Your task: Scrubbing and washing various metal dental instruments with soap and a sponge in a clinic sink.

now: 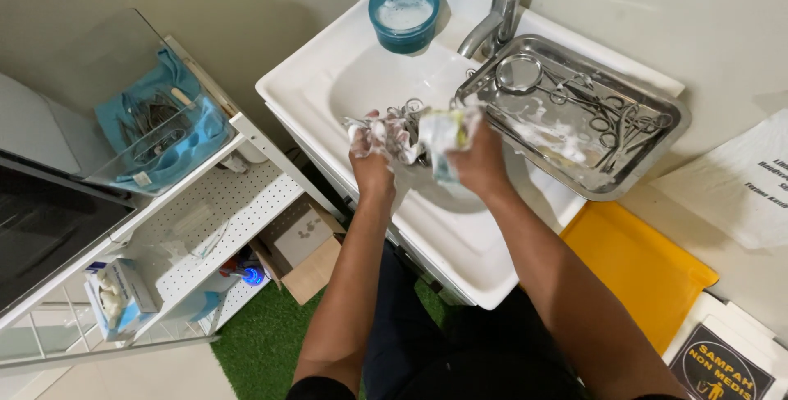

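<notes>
Foam covers much of both hands, so the fingers are hard to make out. The left hand point(373, 147) is curled shut around a bunch of metal scissors-like tools point(406, 121), held over the basin of the white sink point(320, 80); only their ring handles show clearly above the suds. The right hand point(476, 158) grips a soapy sponge point(447, 133), fingers closed on it, pressed against the tools; it may be a cloth, since lather blurs its edges.

A steel tray point(665, 133) rests across the sink's right side, holding more clamps and scissors point(611, 117) lying in foam. Behind the basin stand a blue soap bottle point(404, 10), its top cut off by the picture edge, and a tap point(497, 10). On the shelf to the left, a clear box point(135, 113) holds a blue cloth point(176, 113) with tools on it.
</notes>
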